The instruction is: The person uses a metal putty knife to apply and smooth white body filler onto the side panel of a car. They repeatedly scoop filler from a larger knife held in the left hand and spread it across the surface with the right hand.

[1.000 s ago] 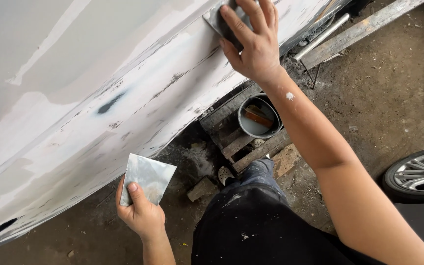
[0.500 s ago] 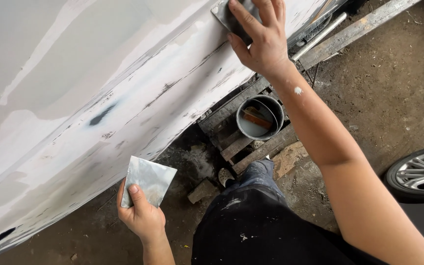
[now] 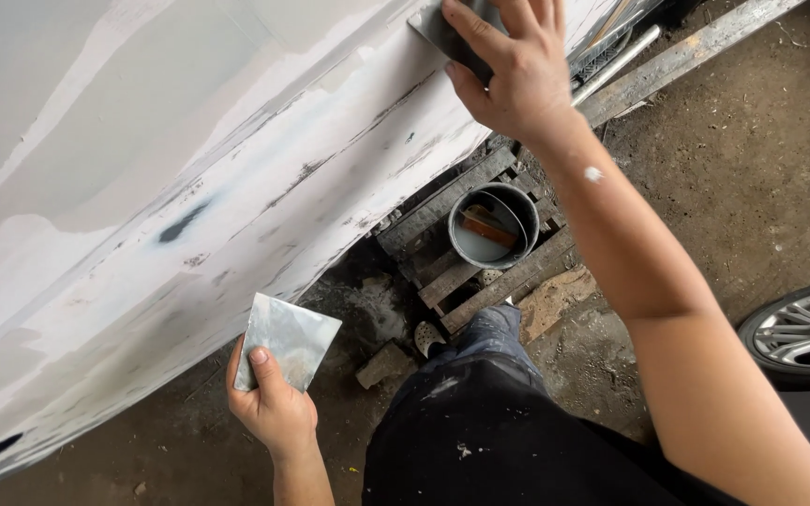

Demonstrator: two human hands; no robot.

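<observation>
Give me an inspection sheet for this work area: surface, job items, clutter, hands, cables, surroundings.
Surface: white body panel, patchy filler, dark spots showing through.
Job's things: grey spreader pressed flat to the panel; square metal plate smeared with grey.
Clutter: grey bucket with a tool inside, on a wooden pallet; metal bars on the ground.
Hands: right hand on the spreader; left hand holding the plate by its corner.
Cables: nothing seen.
Surroundings: dirt floor; alloy wheel at the right edge.
</observation>
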